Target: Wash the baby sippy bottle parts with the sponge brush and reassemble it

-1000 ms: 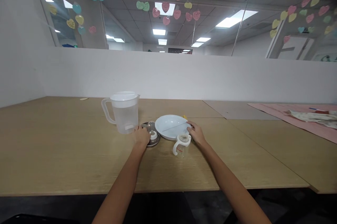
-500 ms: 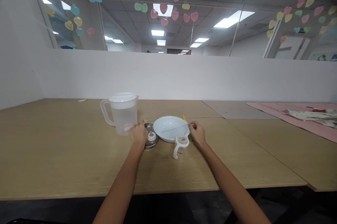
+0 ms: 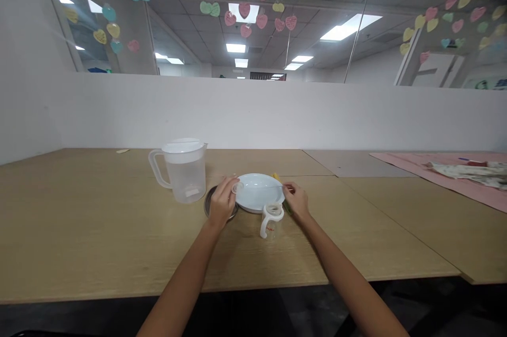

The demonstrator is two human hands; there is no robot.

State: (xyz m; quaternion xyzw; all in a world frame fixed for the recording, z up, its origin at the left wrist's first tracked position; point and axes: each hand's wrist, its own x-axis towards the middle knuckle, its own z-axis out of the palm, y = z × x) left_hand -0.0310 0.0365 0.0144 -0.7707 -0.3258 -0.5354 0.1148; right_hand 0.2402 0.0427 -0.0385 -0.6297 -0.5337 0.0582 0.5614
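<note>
My left hand [image 3: 222,202] is closed on a small clear bottle cap [image 3: 237,187], holding it just above a small metal dish [image 3: 208,206] and at the left rim of a white plate [image 3: 257,197]. My right hand [image 3: 296,201] pinches the end of a thin stick [image 3: 263,186] that lies across the plate. A clear baby bottle with white handles [image 3: 271,218] stands on the table between my hands, in front of the plate. A clear plastic pitcher [image 3: 184,170] with a white lid stands to the left of the dish.
The wooden table [image 3: 99,221] runs to a white partition wall at the back. A pink mat with crumpled cloth [image 3: 467,170] lies at the far right. A yellow object [image 3: 276,176] peeks out behind the plate. The table's front edge is near my elbows.
My left hand has lifted off the metal dish with the small clear cap and moved right toward the plate. My right hand has stayed at the stick's end.
</note>
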